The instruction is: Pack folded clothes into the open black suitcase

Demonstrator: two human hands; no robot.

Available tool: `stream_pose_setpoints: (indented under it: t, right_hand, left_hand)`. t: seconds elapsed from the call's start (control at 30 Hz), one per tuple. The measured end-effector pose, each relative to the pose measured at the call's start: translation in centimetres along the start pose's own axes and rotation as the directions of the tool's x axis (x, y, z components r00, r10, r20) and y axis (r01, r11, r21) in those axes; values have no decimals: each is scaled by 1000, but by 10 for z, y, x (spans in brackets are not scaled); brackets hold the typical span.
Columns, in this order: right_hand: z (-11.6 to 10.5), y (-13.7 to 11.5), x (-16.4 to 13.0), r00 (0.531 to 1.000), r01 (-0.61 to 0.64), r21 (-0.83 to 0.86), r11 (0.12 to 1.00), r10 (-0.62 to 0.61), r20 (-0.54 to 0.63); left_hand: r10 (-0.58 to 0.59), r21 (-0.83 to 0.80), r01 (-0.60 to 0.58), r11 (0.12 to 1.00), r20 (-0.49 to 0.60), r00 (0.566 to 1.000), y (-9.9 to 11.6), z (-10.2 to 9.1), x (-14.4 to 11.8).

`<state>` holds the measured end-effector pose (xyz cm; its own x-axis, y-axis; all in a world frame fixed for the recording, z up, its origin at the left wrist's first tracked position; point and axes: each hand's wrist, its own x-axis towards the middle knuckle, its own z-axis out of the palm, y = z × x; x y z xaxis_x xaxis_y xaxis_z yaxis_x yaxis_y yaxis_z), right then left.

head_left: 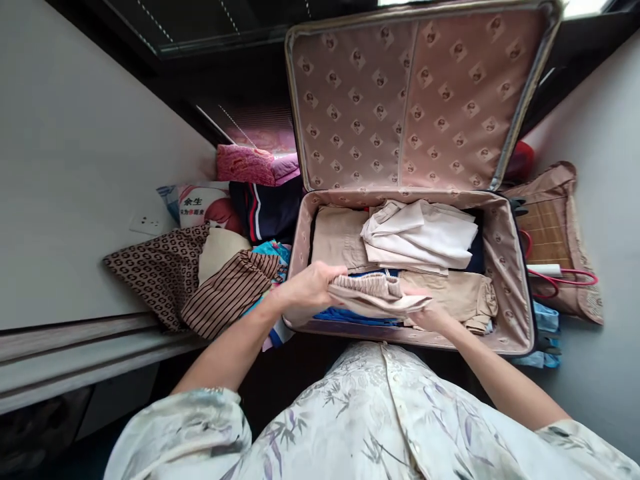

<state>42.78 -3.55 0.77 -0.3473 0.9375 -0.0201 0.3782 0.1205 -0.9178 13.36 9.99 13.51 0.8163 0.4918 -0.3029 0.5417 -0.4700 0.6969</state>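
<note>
Between my two hands is a folded beige garment with a gathered elastic waistband [367, 285], raised over the near side of an open suitcase [523, 287]. My left hand [315, 283] grips its left end, and my right hand [423, 312] closes on the right end. Below it, blue folded clothing [350, 317] shows in part. Inside the suitcase lie folded khaki clothes [340, 233] at the far left, a white folded garment [423, 233] at the far right, and more khaki clothing [455, 293] at the near right.
The suitcase lid [400, 100] stands upright at the back. Patterned cushions or cloth bundles [160, 267], a striped bundle [230, 293] and dark navy clothing [270, 207] crowd the left side. Right of the suitcase are a brown woven mat [555, 247] and a pink cord [580, 280]. Walls flank both sides.
</note>
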Motion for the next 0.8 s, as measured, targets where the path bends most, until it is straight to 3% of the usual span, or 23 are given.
stream_pose_setpoints:
  t: [0.07, 0.13, 0.17, 0.23, 0.3, 0.37, 0.4, 0.43, 0.47, 0.53, 0.57, 0.6, 0.67, 0.73, 0.8]
  right_hand:
    - [-31, 2, 0, 990, -26, 89, 996, 38, -136]
    - [-67, 16, 6, 949, -64, 128, 990, 100, -301]
    - [-86, 28, 12, 912, -105, 134, 985, 149, -382]
    - [-123, 56, 24, 801, -248, 118, 962, 272, -533]
    - [-151, 88, 31, 647, -443, 47, 895, 356, -675]
    - [-162, 118, 30, 514, -587, 3, 809, 375, -772]
    - [-159, 131, 26, 484, -619, -7, 785, 374, -791]
    - [-151, 141, 22, 498, -622, -28, 783, 367, -785]
    - [-138, 149, 18, 550, -601, -65, 797, 353, -757]
    - [-104, 159, 12, 705, -530, -182, 828, 312, -637]
    - [-85, 162, 12, 785, -485, -253, 837, 288, -549]
    - [-67, 163, 13, 850, -438, -321, 840, 270, -454]
    - [-36, 163, 20, 920, -365, -421, 830, 254, -297]
    - [-14, 162, 29, 942, -329, -482, 812, 246, -229]
    - [0, 161, 38, 945, -320, -515, 795, 228, -236]
  left_hand:
    - [75, -30, -74, 997, 23, 997, 14, -27, 43]
    - [129, 7, -129, 992, 14, 992, 21, -47, 100]
    - [121, 36, -120, 992, -24, 992, 20, -52, 131]
    - [6, 75, 10, 997, -213, 977, 10, -49, 190]
    - [-174, 44, 213, 976, -428, 887, -10, -25, 232]
    - [-430, -121, 440, 890, -545, 720, -34, 16, 252]
    - [-555, -234, 523, 819, -553, 621, -46, 40, 254]
    - [-670, -345, 588, 731, -523, 527, -57, 64, 252]
    - [-763, -434, 635, 639, -460, 454, -66, 86, 247]
    - [-855, -525, 676, 517, -359, 374, -78, 119, 237]
    - [-873, -547, 680, 488, -332, 359, -81, 129, 233]
    - [-877, -565, 671, 480, -321, 357, -83, 135, 232]
    - [-869, -607, 623, 493, -310, 385, -82, 136, 236]
    - [-854, -649, 566, 509, -296, 428, -77, 131, 244]
    - [-842, -671, 529, 519, -296, 451, -67, 127, 254]
